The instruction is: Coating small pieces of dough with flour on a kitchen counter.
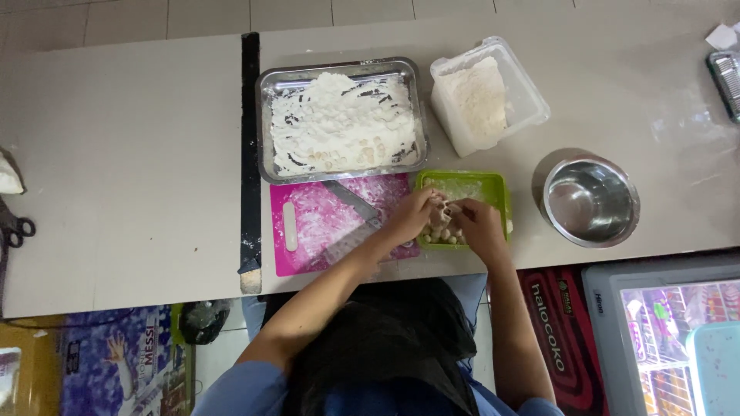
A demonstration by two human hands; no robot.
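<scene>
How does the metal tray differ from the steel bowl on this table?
The metal tray is rectangular and shallow; the steel bowl is round and deeper. The tray is heaped with white flour and small pale pieces, while the bowl looks empty. The tray sits behind the pink cutting board; the bowl stands apart, off to the side of the green tray where both hands work. Both are shiny metal.

Single head view is looking steeply down on the bench [139, 177] from well above, no second view overlapping.
</scene>
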